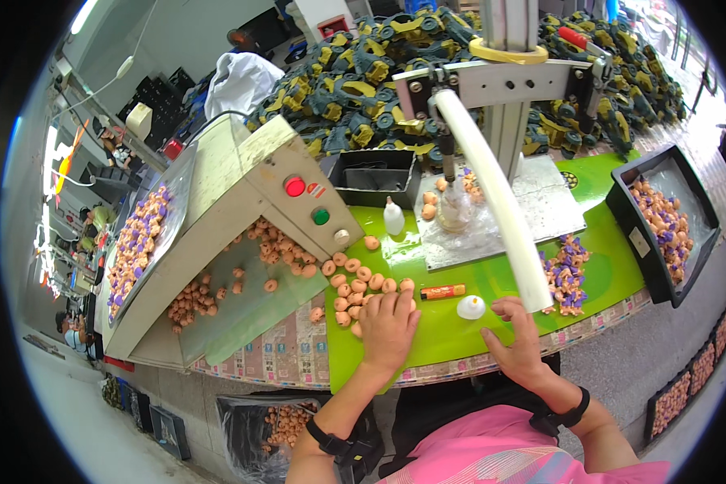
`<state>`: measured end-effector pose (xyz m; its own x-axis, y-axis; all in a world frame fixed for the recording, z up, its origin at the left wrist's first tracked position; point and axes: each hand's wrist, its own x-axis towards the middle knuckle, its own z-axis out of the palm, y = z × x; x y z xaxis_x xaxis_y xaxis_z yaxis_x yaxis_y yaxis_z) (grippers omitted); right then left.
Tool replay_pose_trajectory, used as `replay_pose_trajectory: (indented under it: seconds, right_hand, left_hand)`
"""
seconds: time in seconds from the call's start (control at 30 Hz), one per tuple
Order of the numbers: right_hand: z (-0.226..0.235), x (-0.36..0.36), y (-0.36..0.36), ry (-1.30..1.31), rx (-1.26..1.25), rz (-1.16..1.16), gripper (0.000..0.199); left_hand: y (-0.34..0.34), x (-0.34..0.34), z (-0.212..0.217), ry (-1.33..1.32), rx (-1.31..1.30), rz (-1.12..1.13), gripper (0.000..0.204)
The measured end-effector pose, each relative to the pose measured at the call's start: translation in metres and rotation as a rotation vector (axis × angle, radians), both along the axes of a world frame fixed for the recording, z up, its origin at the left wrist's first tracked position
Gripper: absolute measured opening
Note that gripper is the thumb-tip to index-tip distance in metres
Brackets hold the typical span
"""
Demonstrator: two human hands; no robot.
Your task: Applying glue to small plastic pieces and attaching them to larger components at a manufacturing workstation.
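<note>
On a green mat [444,347] lie small peach-coloured round doll heads [355,286] in a loose cluster. My left hand [389,327] rests palm down at the cluster's right edge, fingers stretched over a few heads and not closed round any. My right hand [518,343] is open, thumb apart from the fingers, just left of the lower end of a long white lever [500,202]. Between my hands stand a small white squeeze bottle [470,307] and an orange stick-shaped tube [444,291]. Beyond the lever's end sits a pile of peach-and-purple small figure parts [567,274].
A press with a metal base plate [532,210] stands ahead. To the left is a beige machine [242,177] with red and green buttons and heads beneath. A black bin [669,226] of parts stands right. Toy vehicles [355,89] heap behind. A lined bin [278,427] sits below.
</note>
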<state>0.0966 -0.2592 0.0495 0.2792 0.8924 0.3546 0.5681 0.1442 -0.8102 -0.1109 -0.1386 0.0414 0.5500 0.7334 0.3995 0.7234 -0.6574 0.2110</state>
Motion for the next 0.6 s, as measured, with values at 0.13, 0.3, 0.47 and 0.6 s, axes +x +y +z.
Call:
replay_pose_trajectory:
  seconds: [0.13,0.3,0.47,0.6]
  right_hand:
    - [-0.001,0.005,0.003,0.034,-0.020,-0.001,0.045]
    - [-0.009,0.004,0.010,-0.022,0.019,-0.026,0.049]
    - [-0.007,-0.003,0.023,0.008,0.021,0.027,0.058]
    - [-0.012,-0.012,0.033,0.085,0.031,0.038,0.065]
  left_hand:
    - [0.005,0.001,-0.006,0.060,0.026,-0.031,0.046]
    - [0.016,-0.015,-0.004,0.055,0.049,-0.208,0.036]
    - [0.011,-0.003,0.001,-0.229,-0.063,-0.274,0.032]
    - [-0.011,0.011,0.017,-0.919,-0.627,-0.104,0.026]
